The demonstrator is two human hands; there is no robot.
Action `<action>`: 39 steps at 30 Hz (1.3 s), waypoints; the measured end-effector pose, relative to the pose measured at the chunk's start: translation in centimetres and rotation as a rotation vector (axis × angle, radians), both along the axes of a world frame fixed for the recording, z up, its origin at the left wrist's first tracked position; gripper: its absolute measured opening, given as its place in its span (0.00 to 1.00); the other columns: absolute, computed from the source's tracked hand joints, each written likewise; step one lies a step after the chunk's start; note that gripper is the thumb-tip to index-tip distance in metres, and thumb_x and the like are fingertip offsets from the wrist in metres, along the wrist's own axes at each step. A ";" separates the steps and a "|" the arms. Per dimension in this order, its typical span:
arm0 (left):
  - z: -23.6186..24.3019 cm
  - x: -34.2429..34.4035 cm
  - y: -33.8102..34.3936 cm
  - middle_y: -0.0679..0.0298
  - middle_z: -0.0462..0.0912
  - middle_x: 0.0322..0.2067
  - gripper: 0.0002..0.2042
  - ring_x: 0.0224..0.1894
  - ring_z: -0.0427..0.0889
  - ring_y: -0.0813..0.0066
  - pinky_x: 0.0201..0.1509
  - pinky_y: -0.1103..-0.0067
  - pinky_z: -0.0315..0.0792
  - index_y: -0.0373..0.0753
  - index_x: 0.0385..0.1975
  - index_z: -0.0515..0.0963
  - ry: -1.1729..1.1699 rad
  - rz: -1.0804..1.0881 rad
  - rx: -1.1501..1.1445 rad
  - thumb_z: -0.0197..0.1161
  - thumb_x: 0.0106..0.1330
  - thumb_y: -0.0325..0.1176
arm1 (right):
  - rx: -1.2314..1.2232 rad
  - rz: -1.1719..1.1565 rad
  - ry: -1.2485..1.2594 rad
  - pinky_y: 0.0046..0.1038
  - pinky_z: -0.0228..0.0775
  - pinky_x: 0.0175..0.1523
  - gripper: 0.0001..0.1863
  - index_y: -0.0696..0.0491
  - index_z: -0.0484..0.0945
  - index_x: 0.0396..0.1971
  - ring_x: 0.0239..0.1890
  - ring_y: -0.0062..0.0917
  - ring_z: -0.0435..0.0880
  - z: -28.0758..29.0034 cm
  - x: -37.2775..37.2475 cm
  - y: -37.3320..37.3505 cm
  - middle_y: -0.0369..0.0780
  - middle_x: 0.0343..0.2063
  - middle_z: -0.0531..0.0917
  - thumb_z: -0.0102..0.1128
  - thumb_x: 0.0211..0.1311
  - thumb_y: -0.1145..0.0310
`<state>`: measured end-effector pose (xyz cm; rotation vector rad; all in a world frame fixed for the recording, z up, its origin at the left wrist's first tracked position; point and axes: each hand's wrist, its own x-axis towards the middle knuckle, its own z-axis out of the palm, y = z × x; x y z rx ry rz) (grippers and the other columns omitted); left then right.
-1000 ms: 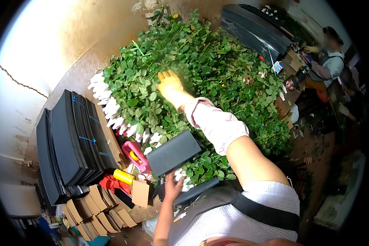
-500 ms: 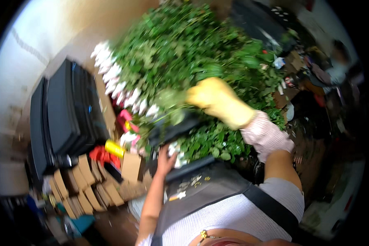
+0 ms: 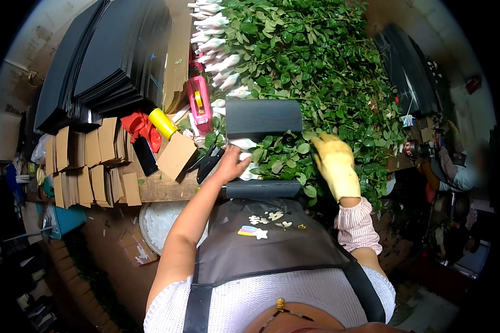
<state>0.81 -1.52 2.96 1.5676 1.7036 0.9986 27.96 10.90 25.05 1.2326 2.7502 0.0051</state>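
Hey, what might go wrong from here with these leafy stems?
The bare left hand might get scratched by the leafy stems beside it; only the right hand is gloved. The white-wrapped heads there could get crushed. The cardboard pieces near the table edge might get knocked off.

The right hand (image 3: 336, 166) wears a plain yellow glove, and the sleeve cuff (image 3: 358, 225) below it is striped pale pink and white. Mid to light green leaves (image 3: 305, 61) cover the worktop (image 3: 169, 191), whose bare near edge is brown, and white bud wraps (image 3: 222, 64) line their left side. The ribbed board (image 3: 264, 117) is dark grey with fine parallel lines. Toward the worktop's near left corner come a pink dispenser (image 3: 200, 114) with a yellow roll, a red cloth (image 3: 143, 129), a bright yellow cylinder (image 3: 163, 123) and tan cardboard pieces (image 3: 89, 180); the stacked sheets (image 3: 114, 53) beyond are charcoal. The grey-brown apron (image 3: 228, 255) bears cream motifs and a white star trailing pink, blue and yellow.
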 end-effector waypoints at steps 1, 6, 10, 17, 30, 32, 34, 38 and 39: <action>0.0 0.0 0.2 0.47 0.77 0.50 0.22 0.55 0.74 0.46 0.61 0.61 0.69 0.33 0.53 0.75 0.004 -0.001 0.000 0.70 0.62 0.37 | -0.068 0.015 0.166 0.39 0.79 0.51 0.21 0.50 0.80 0.55 0.46 0.38 0.86 -0.5 -1.3 -0.7 0.46 0.46 0.86 0.66 0.60 0.66; 0.4 0.8 0.9 0.48 0.77 0.50 0.25 0.57 0.72 0.49 0.63 0.62 0.66 0.33 0.55 0.74 0.047 -0.001 0.033 0.70 0.60 0.38 | -0.360 -0.047 -0.019 0.46 0.77 0.53 0.21 0.50 0.83 0.54 0.48 0.42 0.88 -6.5 -9.5 -1.5 0.48 0.43 0.89 0.53 0.71 0.54; 1.7 0.5 1.0 0.49 0.79 0.40 0.19 0.47 0.75 0.53 0.54 0.63 0.69 0.32 0.47 0.77 -0.018 0.097 -0.022 0.67 0.66 0.42 | -0.450 -0.102 -0.142 0.54 0.74 0.54 0.18 0.49 0.83 0.53 0.51 0.44 0.87 -11.3 -10.9 0.8 0.48 0.47 0.87 0.51 0.70 0.60; -0.1 0.8 1.2 0.61 0.81 0.25 0.17 0.28 0.77 0.74 0.36 0.71 0.72 0.32 0.34 0.77 -0.305 0.424 -0.088 0.59 0.75 0.43 | -0.488 -0.143 -0.120 0.64 0.68 0.59 0.18 0.47 0.83 0.48 0.52 0.49 0.84 -12.8 -11.1 0.9 0.47 0.46 0.87 0.51 0.73 0.52; 0.3 -1.9 0.2 0.47 0.87 0.31 0.21 0.40 0.87 0.56 0.46 0.68 0.76 0.35 0.35 0.82 -0.215 0.449 -0.292 0.66 0.65 0.52 | -0.533 -0.077 -0.157 0.53 0.72 0.58 0.20 0.51 0.82 0.52 0.52 0.46 0.85 -11.3 -11.1 0.9 0.47 0.47 0.87 0.55 0.71 0.53; -0.7 -1.5 1.3 0.44 0.86 0.31 0.25 0.35 0.87 0.56 0.45 0.64 0.76 0.32 0.35 0.85 -0.228 0.338 -0.366 0.66 0.66 0.55 | -0.503 -0.092 -0.155 0.51 0.73 0.57 0.19 0.51 0.82 0.50 0.52 0.45 0.85 -12.8 -11.1 0.7 0.47 0.46 0.87 0.56 0.70 0.53; -1.3 -0.8 1.3 0.51 0.87 0.28 0.20 0.32 0.85 0.63 0.42 0.67 0.76 0.32 0.32 0.85 -0.395 0.404 -0.324 0.68 0.67 0.47 | -0.471 -0.081 -0.096 0.52 0.74 0.52 0.17 0.51 0.84 0.45 0.48 0.43 0.87 -13.6 -10.7 0.5 0.46 0.43 0.89 0.58 0.68 0.54; -1.9 0.0 0.9 0.66 0.83 0.23 0.12 0.21 0.76 0.77 0.25 0.76 0.69 0.35 0.30 0.83 -0.790 0.581 -0.306 0.70 0.67 0.38 | -0.414 -0.075 -0.030 0.52 0.74 0.48 0.14 0.49 0.85 0.43 0.45 0.41 0.89 -14.5 -10.5 0.3 0.45 0.40 0.89 0.59 0.66 0.57; -1.4 -0.1 0.8 0.69 0.81 0.22 0.11 0.19 0.73 0.80 0.22 0.78 0.65 0.36 0.29 0.82 -0.875 0.612 -0.338 0.69 0.67 0.37 | -0.419 -0.079 -0.017 0.52 0.74 0.48 0.14 0.49 0.85 0.43 0.45 0.41 0.89 -14.6 -10.3 0.3 0.45 0.40 0.89 0.59 0.66 0.58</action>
